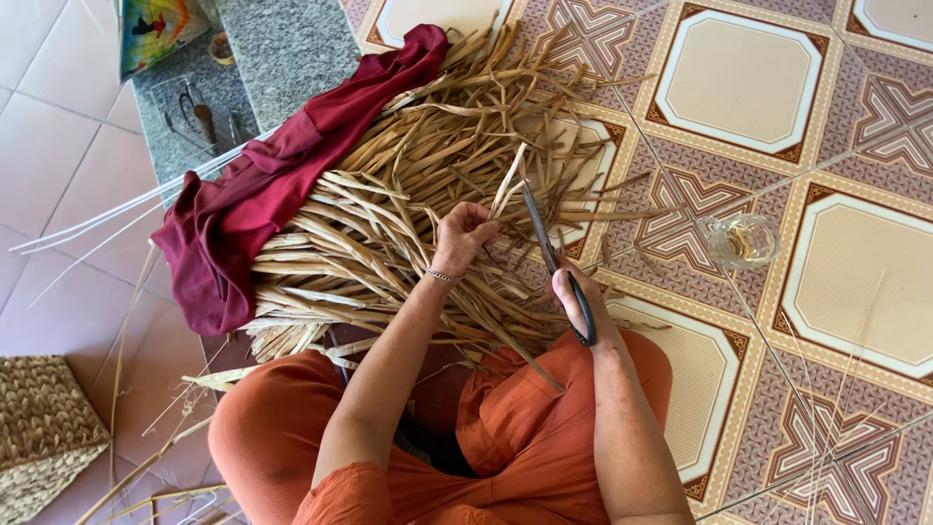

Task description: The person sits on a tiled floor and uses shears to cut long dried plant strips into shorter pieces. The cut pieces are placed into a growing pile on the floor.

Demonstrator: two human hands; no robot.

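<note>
A big heap of dried tan leaf strips (418, 185) lies on the tiled floor in front of my crossed legs in orange cloth. My left hand (462, 236), a thin bracelet on its wrist, pinches one pale strip (509, 180) that sticks up out of the heap. My right hand (581, 301) grips the black handles of long scissors (544, 233), whose blades point up toward that strip and lie right beside it.
A dark red cloth (262, 185) drapes over the heap's left side. A small glass cup (743, 240) stands on the patterned tiles at right. A woven mat corner (44, 428) lies at lower left. A grey stone slab (282, 49) holds small tools at the top.
</note>
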